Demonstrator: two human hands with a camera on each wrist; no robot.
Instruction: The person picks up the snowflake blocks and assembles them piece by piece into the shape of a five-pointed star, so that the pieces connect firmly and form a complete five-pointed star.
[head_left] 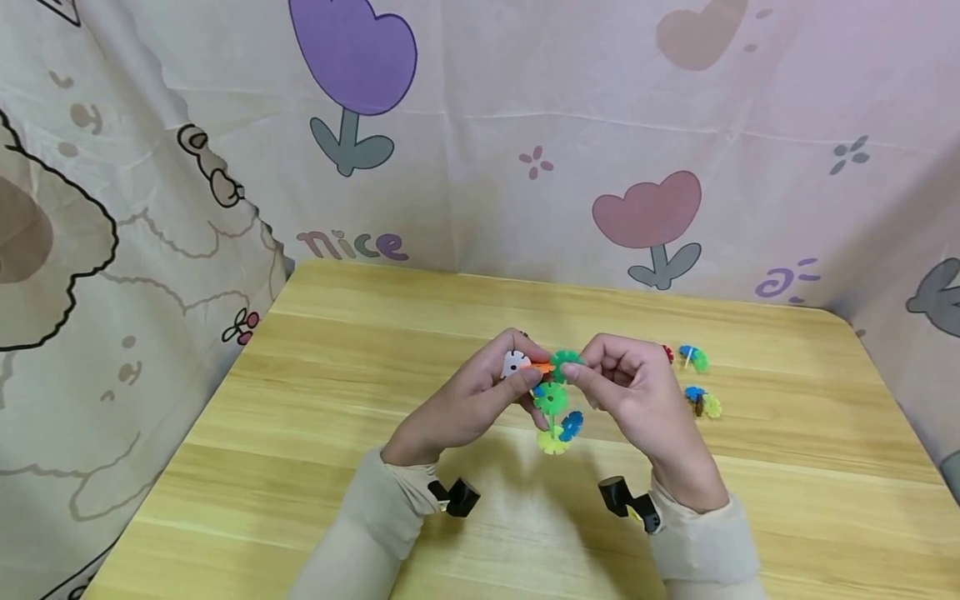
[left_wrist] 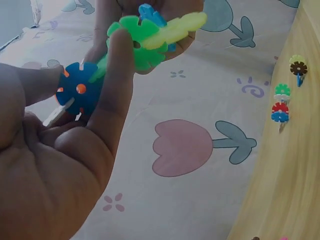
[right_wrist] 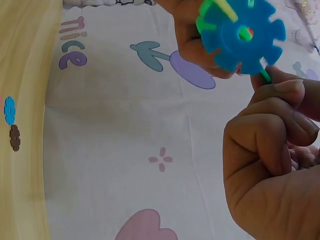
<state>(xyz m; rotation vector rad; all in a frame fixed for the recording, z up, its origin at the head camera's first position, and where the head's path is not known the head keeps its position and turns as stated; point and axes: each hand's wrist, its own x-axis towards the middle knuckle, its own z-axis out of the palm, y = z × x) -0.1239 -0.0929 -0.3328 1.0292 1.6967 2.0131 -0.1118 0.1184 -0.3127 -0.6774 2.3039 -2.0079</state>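
Both hands meet above the table around a cluster of slotted, flower-shaped plastic discs. My left hand (head_left: 468,408) grips the cluster between thumb and fingers, close to a white disc (head_left: 514,364) and an orange disc (head_left: 537,367). Opposite it, my right hand (head_left: 648,404) pinches a green disc (head_left: 562,358) at the cluster's upper right. Below hang another green disc (head_left: 551,401), a yellow disc (head_left: 553,444) and a tilted blue disc (head_left: 572,425). In the left wrist view a blue disc (left_wrist: 82,100) with an orange centre lies between the left thumb and fingers.
On the wooden table (head_left: 300,375), small joined discs lie right of the right hand: a blue-green pair (head_left: 697,359) and a blue, brown and yellow group (head_left: 711,405). The right wrist view has a blue disc (right_wrist: 9,111) and a brown disc (right_wrist: 15,138). Printed cloth (head_left: 480,217) hangs behind.
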